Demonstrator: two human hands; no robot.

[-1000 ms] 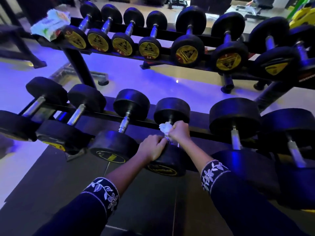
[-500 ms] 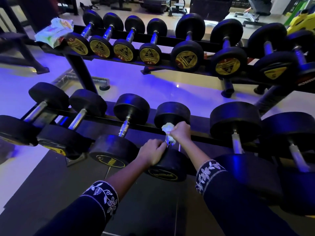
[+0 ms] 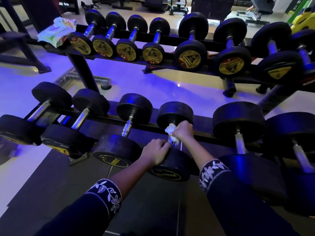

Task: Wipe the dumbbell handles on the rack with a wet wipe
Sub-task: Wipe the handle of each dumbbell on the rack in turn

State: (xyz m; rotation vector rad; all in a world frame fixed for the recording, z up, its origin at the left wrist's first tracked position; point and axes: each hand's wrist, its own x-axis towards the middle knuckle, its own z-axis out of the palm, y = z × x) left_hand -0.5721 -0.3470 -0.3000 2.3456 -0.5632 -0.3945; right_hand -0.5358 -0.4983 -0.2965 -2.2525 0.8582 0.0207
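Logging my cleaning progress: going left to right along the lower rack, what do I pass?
First dumbbell, second dumbbell, third dumbbell, left hand gripping the fourth dumbbell, wet wipe, right hand, fifth dumbbell, sixth dumbbell.

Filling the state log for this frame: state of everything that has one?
left hand: grips near end of dumbbell.
right hand: grips wet wipe round the handle.
wet wipe: crumpled, held against handle.
dumbbell: resting on lower rack, fourth from left.
wipes pack: lying at left end of upper rack; open or sealed unclear.
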